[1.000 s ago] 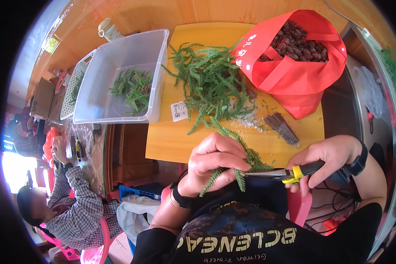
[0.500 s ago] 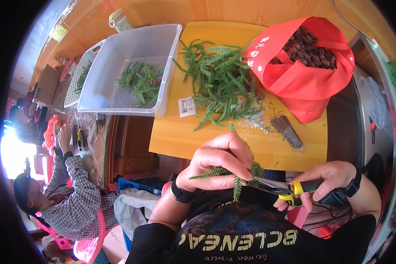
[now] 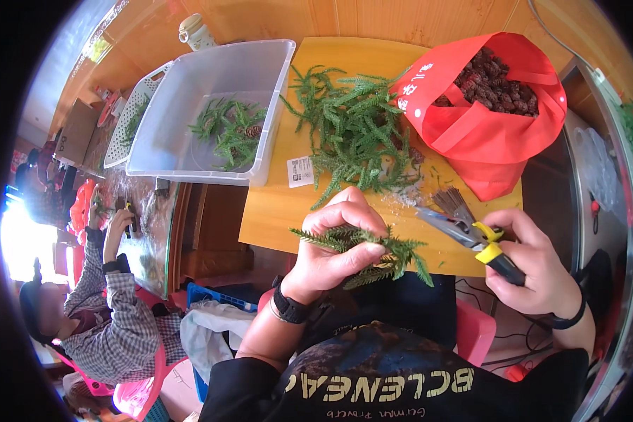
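green sprig (image 3: 406,252): pinched in the left hand (image 3: 330,246) between thumb and curled fingers, around the near edge of the yellow table (image 3: 281,218); needled tips poke out on both sides of the fist.
pliers (image 3: 464,232): wrapped in the right hand (image 3: 538,271) by their yellow-and-black handles; the jaws point toward the sprig side, apart from it, and seem slightly parted.
pinch: best made close to where the stems meet, firm enough that nothing rolls, light enough to spare the needles.
tool angle: i would bring the jaws in square to the stem, with the left thumb tip drawn well back, then squeeze slowly rather than snap.
table top: a heap of loose sprigs (image 3: 359,133), white crumbs (image 3: 404,195) and a red bag (image 3: 492,151) of brown cones (image 3: 496,81) lie beyond the hands.
clear bin (image 3: 211,84): on the left, with more greenery and a cone inside.
under the fingers: the stems' middle is covered, so one piece or several, tied or loose, i cannot tell.
brown stick bundle (image 3: 454,202): partly hidden behind the pliers.
left rim: a co-worker in a checked sleeve (image 3: 130,316); what those hands hold is too small to name surely.
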Available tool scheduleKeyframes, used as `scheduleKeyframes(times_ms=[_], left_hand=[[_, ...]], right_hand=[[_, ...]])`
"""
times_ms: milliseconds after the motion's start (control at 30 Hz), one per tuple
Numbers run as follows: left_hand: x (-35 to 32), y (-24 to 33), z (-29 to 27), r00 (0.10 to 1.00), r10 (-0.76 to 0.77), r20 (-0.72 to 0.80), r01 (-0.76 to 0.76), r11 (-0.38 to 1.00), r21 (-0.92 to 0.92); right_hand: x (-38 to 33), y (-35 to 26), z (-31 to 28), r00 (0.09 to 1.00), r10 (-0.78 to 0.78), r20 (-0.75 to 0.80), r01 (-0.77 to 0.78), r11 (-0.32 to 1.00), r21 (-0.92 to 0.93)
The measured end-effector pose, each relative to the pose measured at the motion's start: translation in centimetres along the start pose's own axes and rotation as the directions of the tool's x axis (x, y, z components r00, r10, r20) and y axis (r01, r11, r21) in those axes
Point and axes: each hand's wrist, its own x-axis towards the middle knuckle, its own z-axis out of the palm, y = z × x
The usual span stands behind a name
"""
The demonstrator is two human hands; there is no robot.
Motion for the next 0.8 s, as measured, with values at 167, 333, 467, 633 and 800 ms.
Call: scheduleKeyframes(times_ms=[167,333,467,633,800], left_hand=[[0.0,0.1,0.5,0.995,-0.006,-0.101,0.022,0.987,0.156],[0.0,0.0,0.5,0.991,-0.024,-0.135,0.049,0.981,0.187],[-0.1,-0.2,0.2,0.991,-0.033,-0.127,0.063,0.970,0.236],[-0.2,-0.3,0.3,0.999,-0.043,-0.031,0.050,0.965,0.258],[-0.1,-0.4,0.1,0.997,-0.072,-0.021,0.075,0.970,0.233]], right_hand=[[0.5,0.5,0.8,0.989,-0.135,-0.068,0.105,0.937,-0.334],[0.7,0.9,1.1,0.988,-0.138,-0.068,0.103,0.923,-0.371],[0.5,1.0,1.0,0.992,-0.118,-0.037,0.096,0.926,-0.365],[0.6,3.1,2.3,0.996,-0.070,-0.048,0.067,0.996,-0.053],[1.3,4.5,2.9,0.974,-0.226,0.005,0.226,0.974,0.035]])
